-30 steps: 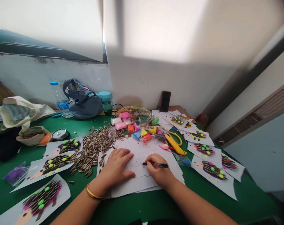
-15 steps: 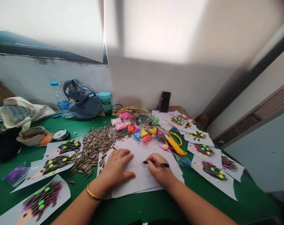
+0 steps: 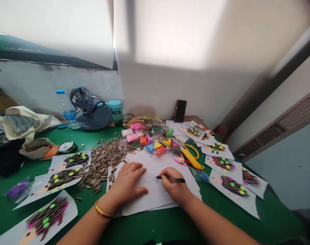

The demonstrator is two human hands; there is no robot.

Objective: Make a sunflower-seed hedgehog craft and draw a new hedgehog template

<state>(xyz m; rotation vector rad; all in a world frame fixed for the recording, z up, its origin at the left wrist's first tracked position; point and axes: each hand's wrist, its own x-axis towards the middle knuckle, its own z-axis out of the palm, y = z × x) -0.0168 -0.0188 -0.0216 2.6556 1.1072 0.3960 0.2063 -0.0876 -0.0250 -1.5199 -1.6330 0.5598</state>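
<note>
A stack of white paper (image 3: 139, 206) lies in front of me, and its top sheet bears a faint outline drawing (image 3: 150, 177). My left hand (image 3: 129, 182) rests flat on the sheet, left of the drawing, with thumb and fingers apart. In my right hand (image 3: 174, 187) a black pen (image 3: 176, 179) is gripped, its tip at the right part of the drawing. Just beyond my left hand, a heap of striped sunflower seeds (image 3: 104, 163) spreads over the table and onto the paper's edge.
Hedgehog pictures with seed spines lie at the left (image 3: 46, 221) and right (image 3: 231, 187). Beyond the paper are bagged coloured clay (image 3: 160, 149) and a yellow-handled tool (image 3: 192, 159). A phone (image 3: 180, 110), blue bag (image 3: 93, 115) and teal-lidded jar (image 3: 115, 112) stand along the wall.
The view has shifted very slightly. Both hands keep their places, the left flat on the paper and the right holding the pen at the drawing.
</note>
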